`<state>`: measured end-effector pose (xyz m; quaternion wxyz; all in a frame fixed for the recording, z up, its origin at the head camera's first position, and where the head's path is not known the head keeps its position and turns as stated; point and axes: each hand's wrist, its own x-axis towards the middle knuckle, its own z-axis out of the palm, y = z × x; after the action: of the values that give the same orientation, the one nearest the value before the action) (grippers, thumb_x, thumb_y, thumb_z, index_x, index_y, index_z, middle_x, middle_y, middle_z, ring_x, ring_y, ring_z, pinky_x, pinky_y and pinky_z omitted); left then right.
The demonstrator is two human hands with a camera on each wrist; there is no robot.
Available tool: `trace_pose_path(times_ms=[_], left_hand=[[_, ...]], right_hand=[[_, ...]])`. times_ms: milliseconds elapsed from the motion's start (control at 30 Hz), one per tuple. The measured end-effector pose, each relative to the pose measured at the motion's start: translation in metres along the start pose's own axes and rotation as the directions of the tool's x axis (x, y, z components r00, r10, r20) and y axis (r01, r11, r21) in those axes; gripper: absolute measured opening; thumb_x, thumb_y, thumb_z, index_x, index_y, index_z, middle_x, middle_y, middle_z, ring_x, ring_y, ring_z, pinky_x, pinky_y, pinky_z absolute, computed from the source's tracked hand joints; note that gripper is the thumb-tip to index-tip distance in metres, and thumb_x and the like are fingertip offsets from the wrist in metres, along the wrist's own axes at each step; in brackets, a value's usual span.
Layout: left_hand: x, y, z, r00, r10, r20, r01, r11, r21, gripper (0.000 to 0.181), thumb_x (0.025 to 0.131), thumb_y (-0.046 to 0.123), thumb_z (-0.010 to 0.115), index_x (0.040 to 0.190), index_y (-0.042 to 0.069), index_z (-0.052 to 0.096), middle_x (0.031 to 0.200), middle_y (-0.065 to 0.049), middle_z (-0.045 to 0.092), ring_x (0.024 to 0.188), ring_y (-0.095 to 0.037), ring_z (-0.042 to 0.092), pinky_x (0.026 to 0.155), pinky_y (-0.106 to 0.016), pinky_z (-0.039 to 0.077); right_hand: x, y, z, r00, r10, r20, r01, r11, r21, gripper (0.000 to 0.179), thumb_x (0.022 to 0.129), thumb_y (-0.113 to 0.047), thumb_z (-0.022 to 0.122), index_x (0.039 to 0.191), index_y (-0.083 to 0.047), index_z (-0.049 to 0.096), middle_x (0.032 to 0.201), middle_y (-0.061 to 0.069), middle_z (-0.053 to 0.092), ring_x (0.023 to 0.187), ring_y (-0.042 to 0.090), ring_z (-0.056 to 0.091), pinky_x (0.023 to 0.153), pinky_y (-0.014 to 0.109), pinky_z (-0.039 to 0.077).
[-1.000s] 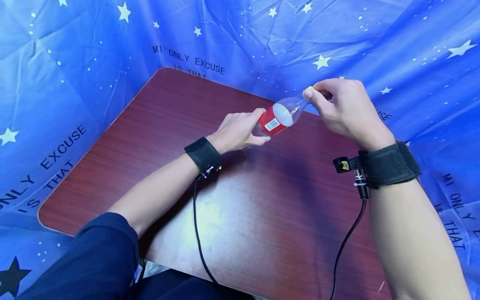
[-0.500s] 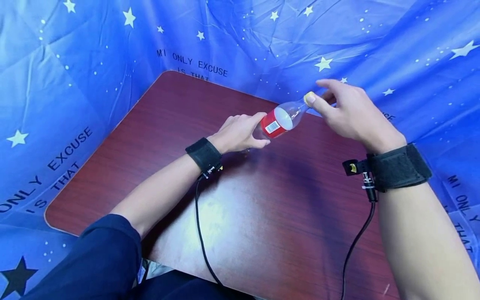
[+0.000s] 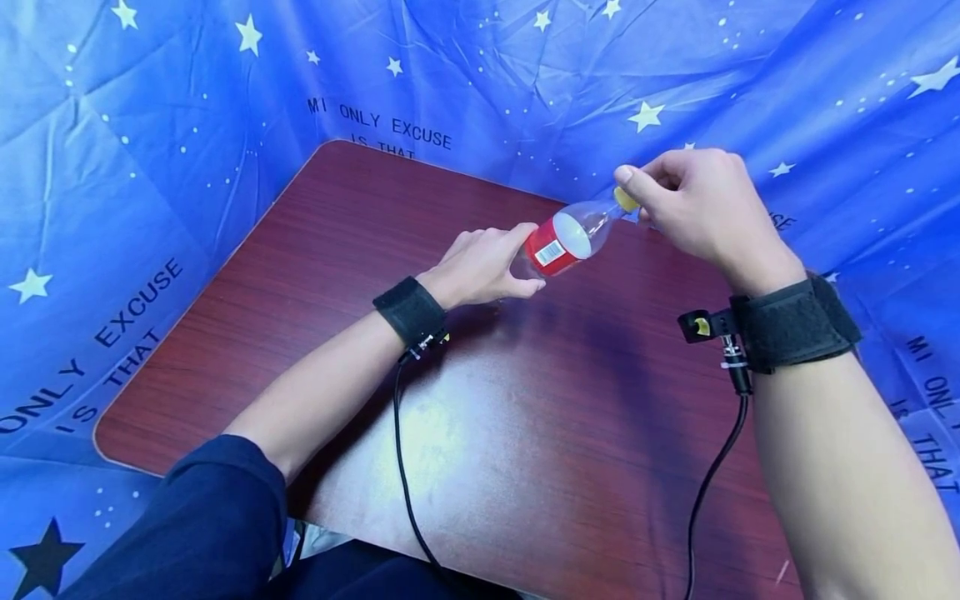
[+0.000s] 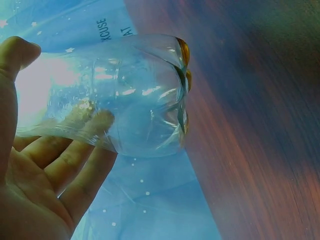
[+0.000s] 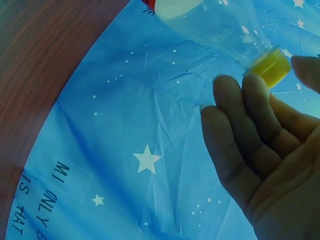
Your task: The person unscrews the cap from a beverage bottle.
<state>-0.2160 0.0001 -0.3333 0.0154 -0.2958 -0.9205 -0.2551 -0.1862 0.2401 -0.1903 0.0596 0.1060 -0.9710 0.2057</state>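
A clear plastic bottle (image 3: 592, 223) with a red label (image 3: 549, 250) is held tilted above the table, its capped end up to the right. My left hand (image 3: 480, 265) grips its lower part, thumb on one side and fingers on the other. In the left wrist view, amber colour shows in the ridges of the bottle's base (image 4: 181, 92). At the neck, my right hand (image 3: 697, 204) pinches the yellow bottle cap (image 3: 626, 199) between thumb and fingers. From the right wrist, the cap (image 5: 271, 68) sits on the neck, with a fingertip against its lower side and the thumb at its far edge.
Below the hands lies a reddish-brown wooden table (image 3: 337, 225) with rounded corners. A blue star-printed cloth (image 3: 480, 75) hangs around it. Black straps (image 3: 795, 327) circle both wrists, and black cables (image 3: 402, 467) run down from them towards the person.
My right hand's thumb has rolled forward over the yellow cap, and the fingers, loosened half a second ago, have curled back in. The left hand keeps its grip on the bottle.
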Motion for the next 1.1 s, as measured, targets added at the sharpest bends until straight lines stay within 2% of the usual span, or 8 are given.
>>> trace_pose_path(times_ms=[167,333,567,833,933,1000,1100], left_hand=[[-0.001,0.002,0.003,1.0,0.002,0.028,-0.001,1.0,-0.014,0.071,0.089,0.054,0.076,0.144,0.017,0.051,0.119,-0.001,0.075,0.097,-0.015,0.07,0.076,-0.037,0.056],[-0.001,0.003,0.005,1.0,0.005,0.022,-0.005,1.0,-0.004,0.07,0.088,0.053,0.077,0.142,0.017,0.053,0.117,-0.002,0.076,0.095,-0.016,0.07,0.074,-0.038,0.055],[-0.003,0.001,0.003,1.0,0.009,0.029,-0.01,1.0,0.005,0.065,0.089,0.055,0.075,0.139,0.018,0.055,0.116,-0.001,0.076,0.093,-0.015,0.069,0.074,-0.037,0.054],[-0.002,-0.003,-0.003,0.999,-0.006,0.045,0.007,1.0,-0.023,0.069,0.089,0.055,0.076,0.142,0.017,0.054,0.118,-0.001,0.075,0.098,-0.015,0.069,0.077,-0.037,0.054],[-0.001,-0.003,-0.004,0.999,0.001,0.046,0.001,0.999,-0.034,0.069,0.088,0.055,0.076,0.142,0.018,0.054,0.117,-0.001,0.075,0.097,-0.015,0.069,0.076,-0.038,0.054],[-0.001,-0.003,-0.005,0.999,0.004,0.047,-0.003,1.0,-0.031,0.069,0.088,0.055,0.076,0.142,0.018,0.054,0.116,-0.001,0.075,0.097,-0.015,0.069,0.076,-0.038,0.054],[-0.002,-0.003,-0.005,0.999,0.0,0.049,0.001,1.0,-0.019,0.07,0.088,0.056,0.076,0.143,0.018,0.053,0.116,-0.001,0.075,0.096,-0.015,0.069,0.076,-0.038,0.054]], right_hand=[[-0.004,0.003,0.004,0.999,-0.028,0.022,0.029,0.999,-0.03,0.046,0.102,-0.053,0.059,0.104,-0.012,0.08,0.076,0.003,0.07,0.065,0.014,0.057,0.06,0.03,0.039],[-0.006,0.004,0.006,0.998,-0.066,0.009,0.067,0.996,-0.063,0.041,0.104,-0.047,0.058,0.103,-0.012,0.079,0.076,0.005,0.065,0.068,0.018,0.051,0.063,0.029,0.036],[-0.009,0.003,0.007,0.994,-0.108,0.013,0.108,0.993,-0.055,0.036,0.106,-0.04,0.058,0.114,-0.013,0.079,0.102,0.009,0.075,0.085,0.02,0.058,0.073,0.029,0.039],[-0.008,-0.001,0.006,0.968,-0.251,0.007,0.251,0.966,-0.062,0.028,0.108,-0.026,0.058,0.119,-0.006,0.075,0.105,0.011,0.071,0.088,0.02,0.055,0.077,0.029,0.037],[-0.007,-0.002,0.004,0.958,-0.286,0.012,0.286,0.956,-0.058,0.026,0.108,-0.019,0.058,0.121,-0.003,0.073,0.108,0.013,0.07,0.089,0.022,0.054,0.08,0.032,0.037],[-0.007,-0.002,0.002,0.959,-0.281,0.039,0.283,0.958,-0.05,0.027,0.108,-0.019,0.057,0.123,-0.002,0.072,0.112,0.015,0.07,0.094,0.025,0.057,0.084,0.037,0.041],[-0.005,-0.003,-0.001,0.976,-0.188,0.109,0.191,0.981,-0.019,0.038,0.11,-0.032,0.053,0.133,-0.005,0.067,0.121,0.016,0.07,0.107,0.03,0.061,0.093,0.049,0.044]])
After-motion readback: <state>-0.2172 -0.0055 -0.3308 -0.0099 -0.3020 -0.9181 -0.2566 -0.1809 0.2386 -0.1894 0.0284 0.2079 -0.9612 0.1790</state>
